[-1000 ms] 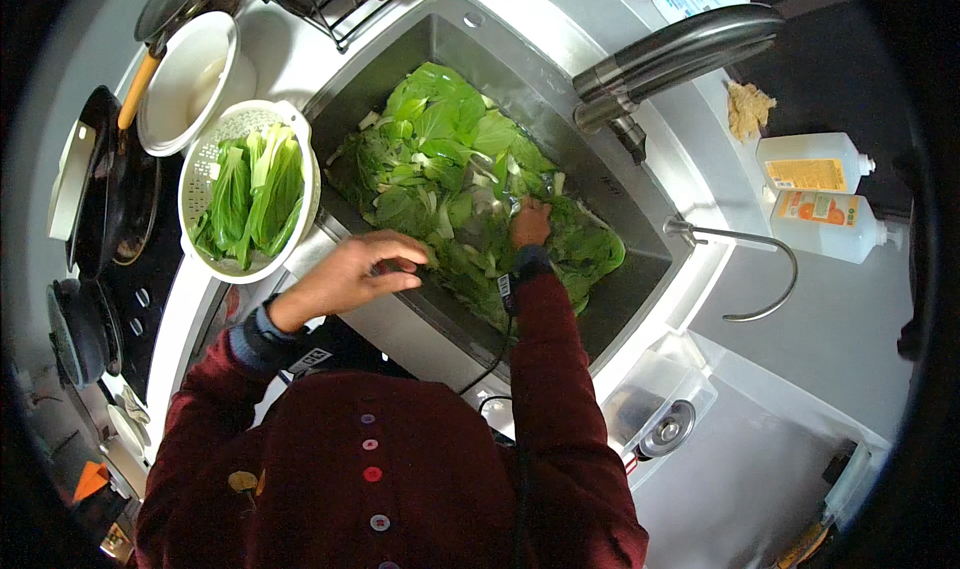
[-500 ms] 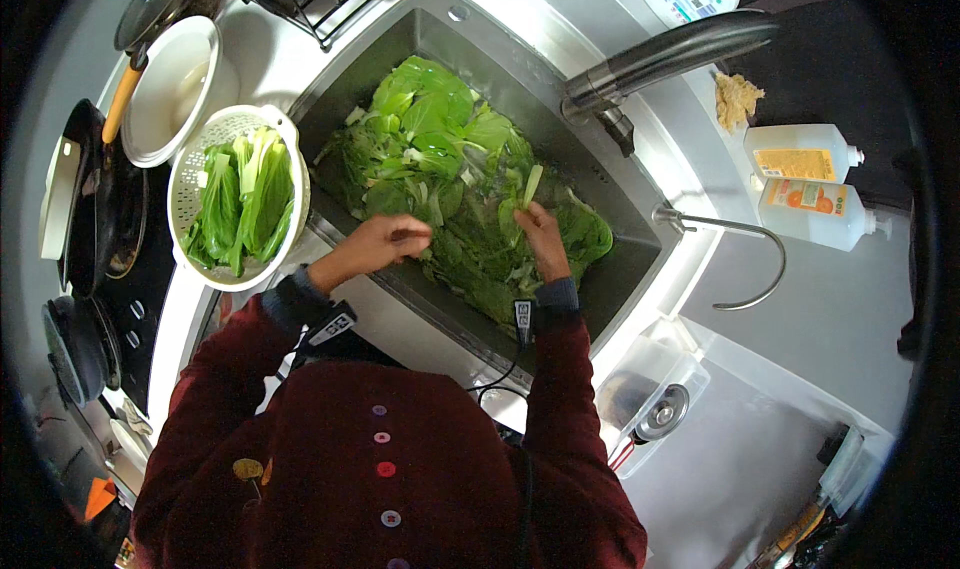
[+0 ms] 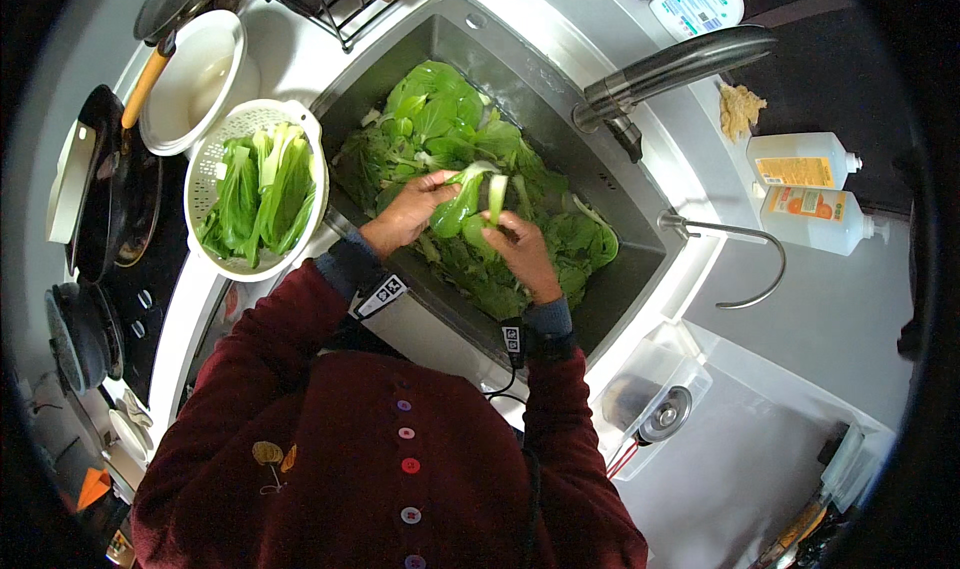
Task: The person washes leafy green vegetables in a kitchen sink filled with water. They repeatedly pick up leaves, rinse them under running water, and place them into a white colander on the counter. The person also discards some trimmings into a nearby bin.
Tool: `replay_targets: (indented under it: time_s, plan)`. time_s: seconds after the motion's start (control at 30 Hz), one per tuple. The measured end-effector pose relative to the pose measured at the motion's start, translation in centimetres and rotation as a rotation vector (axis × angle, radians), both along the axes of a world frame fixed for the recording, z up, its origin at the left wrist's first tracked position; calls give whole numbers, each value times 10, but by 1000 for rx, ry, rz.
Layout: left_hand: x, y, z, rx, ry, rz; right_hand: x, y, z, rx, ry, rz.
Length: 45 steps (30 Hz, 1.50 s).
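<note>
Over the sink (image 3: 640, 289), my left hand (image 3: 410, 212) is closed on bok choy leaves (image 3: 460, 205) with a pale stem end pointing up. Close beside it, my right hand (image 3: 526, 255) pinches a bok choy stalk (image 3: 497, 195), light green and upright. The leaves from both hands overlap, so where one ends and the other begins is hard to see. Below them, a heap of loose wet greens (image 3: 430, 104) fills much of the basin. A white colander (image 3: 205, 149) with several long bok choy leaves (image 3: 265, 194) stands left of the sink.
Behind the colander sits a white bowl (image 3: 195, 84), with pans (image 3: 130, 199) at the far left. A dark faucet (image 3: 680, 69) reaches over the sink's right side, near a thin curved tap (image 3: 770, 269). Bottles (image 3: 815, 214) and a sponge (image 3: 740, 109) are on the right counter.
My left hand, empty before, has moved right and up and now holds bok choy leaves. My right hand has raised its stalk and shifted slightly left, so both hands are close together.
</note>
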<state>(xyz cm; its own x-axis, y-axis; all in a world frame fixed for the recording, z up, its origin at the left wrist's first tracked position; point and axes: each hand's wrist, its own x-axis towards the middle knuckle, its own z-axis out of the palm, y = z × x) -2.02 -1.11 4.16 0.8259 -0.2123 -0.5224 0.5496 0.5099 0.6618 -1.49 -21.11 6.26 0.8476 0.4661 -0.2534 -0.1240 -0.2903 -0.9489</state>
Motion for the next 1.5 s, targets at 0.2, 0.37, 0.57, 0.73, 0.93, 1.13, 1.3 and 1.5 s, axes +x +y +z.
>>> replay_targets:
  time_s: [0.2, 0.37, 0.57, 0.73, 0.93, 1.13, 1.3, 1.5]
  plan:
    - [-16, 2, 20, 639, -507, -190, 6, -5, 9, 113, 222, -238]
    - [-29, -12, 34, 774, -663, -279, 4, 15, 5, 134, 189, -323]
    - [-33, -16, 39, 466, -556, -435, -6, 33, 3, 288, 162, -367]
    - [-35, -15, 29, 560, -413, -427, -9, 39, 5, 176, 180, -290]
    - [-21, -11, 12, 397, -349, -264, -7, 24, 14, 383, 503, -218]
    - [-21, -6, 23, 138, 107, -326, 0, 7, 4, 209, 291, -224]
    - [-20, 1, 19, 12, 89, -190, 14, -40, -58, 48, 207, -406]
    - [-22, 22, 0, 143, 184, 2, 35, -78, -202, -701, -610, -366]
